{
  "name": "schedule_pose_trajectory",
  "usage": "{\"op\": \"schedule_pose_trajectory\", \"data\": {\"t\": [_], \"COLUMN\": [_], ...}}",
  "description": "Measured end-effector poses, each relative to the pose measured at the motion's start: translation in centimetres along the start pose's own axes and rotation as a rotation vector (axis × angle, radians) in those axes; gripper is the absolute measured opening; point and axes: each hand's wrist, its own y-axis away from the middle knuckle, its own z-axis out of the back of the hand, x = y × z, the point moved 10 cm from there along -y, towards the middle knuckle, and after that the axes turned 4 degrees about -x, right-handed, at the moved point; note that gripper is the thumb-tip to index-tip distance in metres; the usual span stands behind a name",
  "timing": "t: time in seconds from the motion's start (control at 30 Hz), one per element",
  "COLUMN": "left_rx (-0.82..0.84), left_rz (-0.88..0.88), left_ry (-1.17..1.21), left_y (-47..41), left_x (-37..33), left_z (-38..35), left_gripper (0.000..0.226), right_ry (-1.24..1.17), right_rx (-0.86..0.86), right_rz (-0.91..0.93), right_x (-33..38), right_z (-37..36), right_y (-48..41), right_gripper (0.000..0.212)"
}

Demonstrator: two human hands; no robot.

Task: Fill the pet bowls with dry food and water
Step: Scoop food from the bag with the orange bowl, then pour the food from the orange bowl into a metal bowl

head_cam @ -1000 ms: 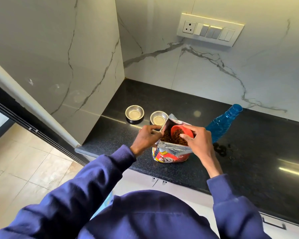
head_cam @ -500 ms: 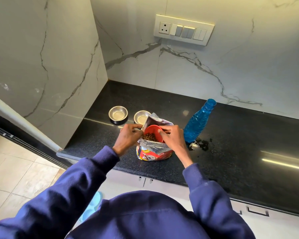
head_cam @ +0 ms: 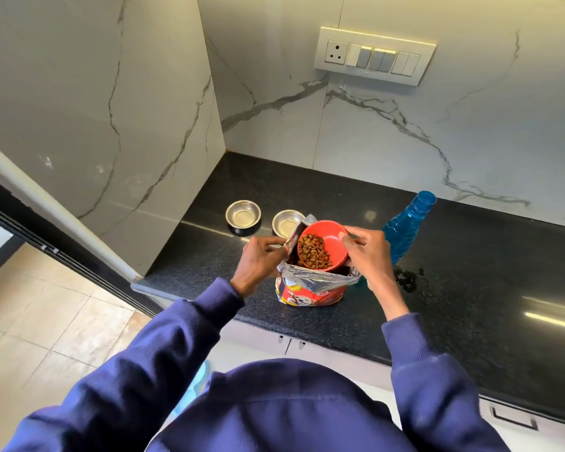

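Note:
A red dry-food bag (head_cam: 310, 293) stands open on the black counter (head_cam: 470, 288). My left hand (head_cam: 258, 261) pinches the bag's left rim. My right hand (head_cam: 367, 254) grips a red scoop bowl (head_cam: 335, 241) holding brown kibble (head_cam: 313, 252), tilted above the bag's mouth. Two steel pet bowls stand behind the bag, the left bowl (head_cam: 243, 213) and the right bowl (head_cam: 286, 222), both without food. A blue water bottle (head_cam: 405, 225), uncapped, stands just right of my right hand.
Spilled water (head_cam: 408, 277) lies on the counter right of the bag. Marble walls close the counter at the back and left. A switch panel (head_cam: 374, 55) sits on the back wall. Cabinet fronts (head_cam: 509, 419) run below the counter edge; tiled floor (head_cam: 46, 321) is at left.
My right hand has lifted the red scoop, with kibble in it, up out of the bag. My left hand kept its hold on the bag's rim.

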Motion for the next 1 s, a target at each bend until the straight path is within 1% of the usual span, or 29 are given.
{"op": "schedule_pose_trajectory", "data": {"t": [0.23, 0.37, 0.47, 0.57, 0.67, 0.77, 0.87, 0.97, 1.0], "left_rx": [0.024, 0.048, 0.048, 0.015, -0.038, -0.148, -0.280, -0.389, -0.424], "left_rz": [0.022, 0.047, 0.101, 0.161, 0.244, 0.329, 0.387, 0.413, 0.422], "left_ry": [0.054, 0.097, 0.168, 0.277, 0.397, 0.457, 0.464, 0.441, 0.431], "left_y": [-0.5, -1.0, -1.4, -2.7, -4.8, -7.4, -10.2, -13.4, -14.2], "left_x": [0.8, 1.3, 2.2, 3.7, 6.1, 9.0, 11.0, 12.0, 12.3], "left_z": [0.1, 0.4, 1.2, 3.0, 5.3, 7.5, 9.5, 11.0, 11.6], "left_gripper": [0.024, 0.024, 0.026, 0.030, 0.030, 0.026, 0.005, 0.022, 0.023], "right_ry": [-0.265, -0.446, -0.537, -0.555, -0.548, -0.566, -0.613, -0.613, -0.606], "right_rx": [0.072, 0.107, 0.131, 0.158, 0.191, 0.211, 0.257, 0.282, 0.280], "right_rz": [-0.191, -0.308, -0.327, -0.307, -0.283, -0.339, -0.407, -0.409, -0.403], "right_x": [-1.5, -1.7, -0.3, 1.4, 2.9, 3.8, 4.9, 6.1, 6.4], "right_z": [0.7, -0.2, -1.0, -2.3, -4.4, -6.7, -9.4, -11.5, -11.9], "right_y": [-0.7, -0.5, -0.7, -1.4, -2.6, -3.8, -4.6, -5.8, -6.2], "right_gripper": [0.037, 0.028, 0.021, 0.013, 0.012, 0.011, 0.013, 0.014, 0.016]}}
